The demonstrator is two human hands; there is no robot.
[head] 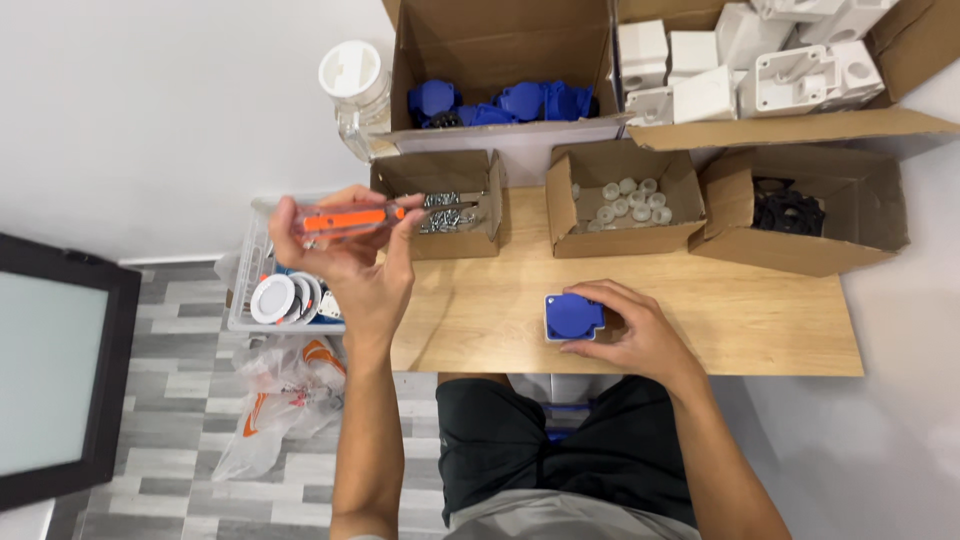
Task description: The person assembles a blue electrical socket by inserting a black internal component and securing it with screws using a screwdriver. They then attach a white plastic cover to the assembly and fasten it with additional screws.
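My left hand (350,255) is raised over the left end of the wooden table (760,320) and holds an orange-handled screwdriver (355,218) level, its tip pointing right toward a small cardboard box of metal screws (445,212). My right hand (625,330) rests on the table near the front edge and grips a blue square socket part (572,315) that lies flat on the wood.
Behind stand small boxes of white round caps (628,200) and black parts (790,212), and large boxes of blue parts (500,102) and white housings (760,60). A jar (355,85) stands at back left. A clear bin (262,290) and plastic bags (280,395) sit left of the table.
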